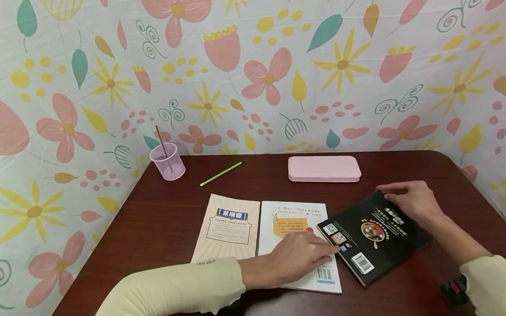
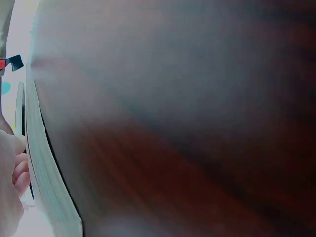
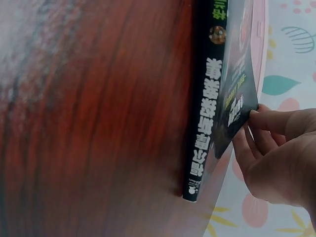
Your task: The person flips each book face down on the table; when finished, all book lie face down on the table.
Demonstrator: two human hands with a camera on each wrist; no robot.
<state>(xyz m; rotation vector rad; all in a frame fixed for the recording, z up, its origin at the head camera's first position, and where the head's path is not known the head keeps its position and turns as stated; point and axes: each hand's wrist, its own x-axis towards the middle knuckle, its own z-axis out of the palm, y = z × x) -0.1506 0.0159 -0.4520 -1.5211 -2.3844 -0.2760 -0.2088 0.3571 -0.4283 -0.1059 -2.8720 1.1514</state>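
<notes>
- Right hand curls its fingers over the far corner of the black book, which lies askew near the table's right edge, its near corner over the white book.
- Left hand rests flat, fingers relaxed, on the white book beside the orange booklet.
- Best kept pressed down while the black book slides.
- Left wrist view is mostly blur; fingertips under the cover are hidden.
</notes>
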